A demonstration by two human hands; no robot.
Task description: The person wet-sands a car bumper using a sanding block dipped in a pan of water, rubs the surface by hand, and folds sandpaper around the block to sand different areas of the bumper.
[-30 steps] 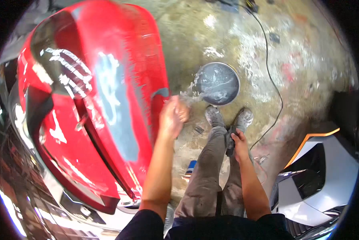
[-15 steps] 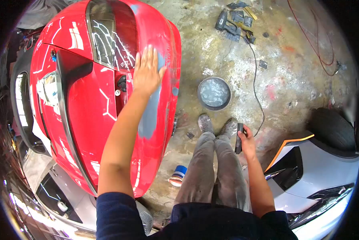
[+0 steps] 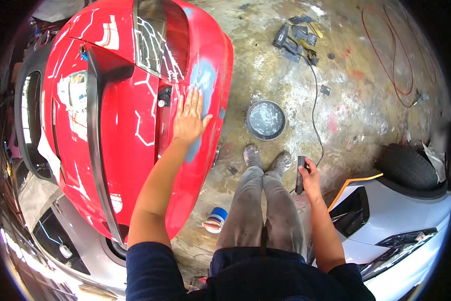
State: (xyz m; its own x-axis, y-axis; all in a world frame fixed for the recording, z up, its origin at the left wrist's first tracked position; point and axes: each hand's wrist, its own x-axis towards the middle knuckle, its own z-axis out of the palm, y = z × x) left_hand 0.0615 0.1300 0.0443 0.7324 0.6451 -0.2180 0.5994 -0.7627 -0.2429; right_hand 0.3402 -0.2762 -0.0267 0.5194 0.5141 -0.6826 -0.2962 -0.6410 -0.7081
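My left hand (image 3: 189,119) lies flat on the rear of a red car (image 3: 120,110), fingers stretched out, at the edge of a grey-blue patch (image 3: 203,80) on the paint. Its thumb points out to the right. Above it is the car's tail light (image 3: 157,40). In my right hand (image 3: 309,176) is a dark, long block (image 3: 300,174), held upright over the floor to the right of my legs. A round basin (image 3: 266,120) of cloudy water stands on the floor ahead of my feet.
A heat gun (image 3: 281,36) and dark sheets (image 3: 300,33) lie on the floor, with a black cable (image 3: 315,100) running down. A red hose (image 3: 393,50) curls at the right. A tyre (image 3: 408,165) and pale car (image 3: 386,215) stand lower right. A blue-and-white tub (image 3: 216,219) sits beside my legs.
My left hand went from beside the basin, in splashing water, onto the red car, and has since slid lower along the patch. My right hand still holds the block.
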